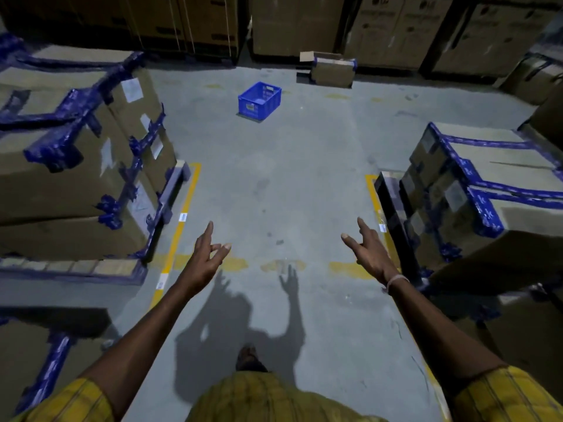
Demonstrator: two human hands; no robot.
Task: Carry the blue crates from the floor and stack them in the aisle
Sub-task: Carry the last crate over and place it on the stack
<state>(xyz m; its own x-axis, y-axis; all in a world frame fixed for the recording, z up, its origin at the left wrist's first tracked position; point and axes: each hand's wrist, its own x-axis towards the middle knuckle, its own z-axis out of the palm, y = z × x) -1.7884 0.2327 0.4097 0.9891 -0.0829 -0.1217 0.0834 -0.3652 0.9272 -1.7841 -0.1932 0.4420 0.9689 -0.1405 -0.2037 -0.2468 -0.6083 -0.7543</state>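
Crate [259,100] sits upright, long axis angled away.

Dim grey concrete floor [274,178] with yellow lines [182,214], flanked by blue-taped, seemingly palletised cartons [76,147].

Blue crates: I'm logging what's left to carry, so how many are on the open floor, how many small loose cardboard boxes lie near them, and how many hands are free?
Blue crates: 1
Small loose cardboard boxes: 1
Free hands, left hand and right hand: 2
Total: 4
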